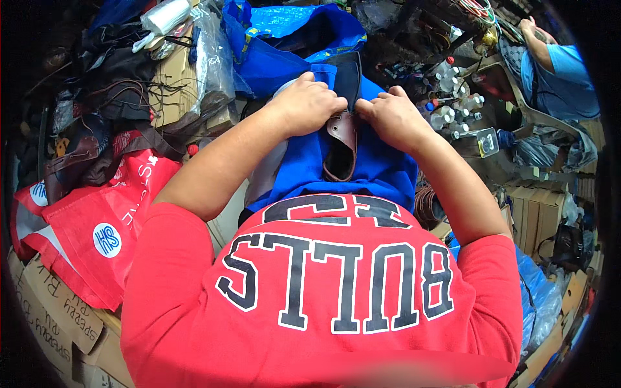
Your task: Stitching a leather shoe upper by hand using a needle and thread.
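Note:
A dark brown leather shoe upper (pixel 342 129) with a metal eyelet rests over the blue cloth (pixel 394 165) on my lap, its rounded open end toward me. My left hand (pixel 309 105) is closed at its upper left side, fingers curled in. Opposite, my right hand (pixel 393 116) pinches at the upper right edge, thumb and forefinger together. Both hands sit close beside the leather, a narrow gap between them. Beyond them stretches a long dark piece (pixel 347 74); whether it is joined to the upper I cannot tell. My fingertips are partly hidden.
A blue bag (pixel 291 26) lies open ahead. Several clear bottles (pixel 453 103) stand at right, near another person in a blue shirt (pixel 566 84). On the left are a red bag (pixel 103 220), brown leather pieces (pixel 81 152) and plastic-wrapped material (pixel 213 71). Cardboard boxes (pixel 537 213) stand at right.

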